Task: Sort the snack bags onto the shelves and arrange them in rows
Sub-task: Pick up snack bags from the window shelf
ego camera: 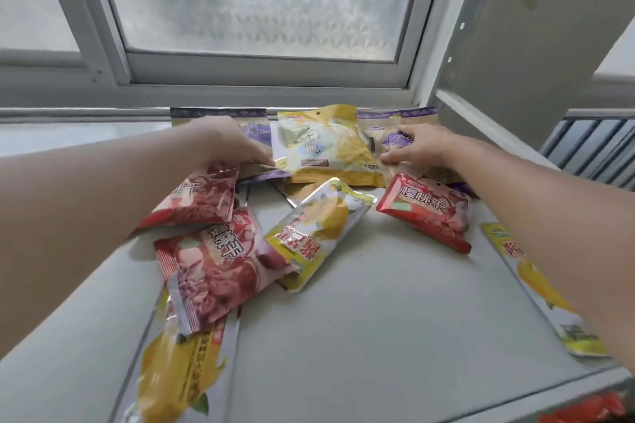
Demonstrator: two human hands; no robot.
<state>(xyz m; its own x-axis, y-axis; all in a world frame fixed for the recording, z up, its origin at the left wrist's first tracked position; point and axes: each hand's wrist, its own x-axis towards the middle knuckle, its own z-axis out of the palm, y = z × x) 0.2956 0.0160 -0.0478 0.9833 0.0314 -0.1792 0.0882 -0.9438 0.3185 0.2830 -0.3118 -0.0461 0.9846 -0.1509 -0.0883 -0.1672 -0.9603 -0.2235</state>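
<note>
On the grey shelf [395, 302] a yellow fries bag [326, 148] lies at the back. Left of it, the left hand [230, 144] rests on the left purple bag [254, 130]; whether it grips the bag I cannot tell. Right of it, the right hand [419, 151] lies spread on the right purple bag [393, 141]. Red bags [429, 209] and yellow bags [316, 233] lie scattered in front of it.

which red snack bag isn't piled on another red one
The red plastic snack bag on the right, lying just in front of the right hand; the other two red bags overlap on the left.
</note>
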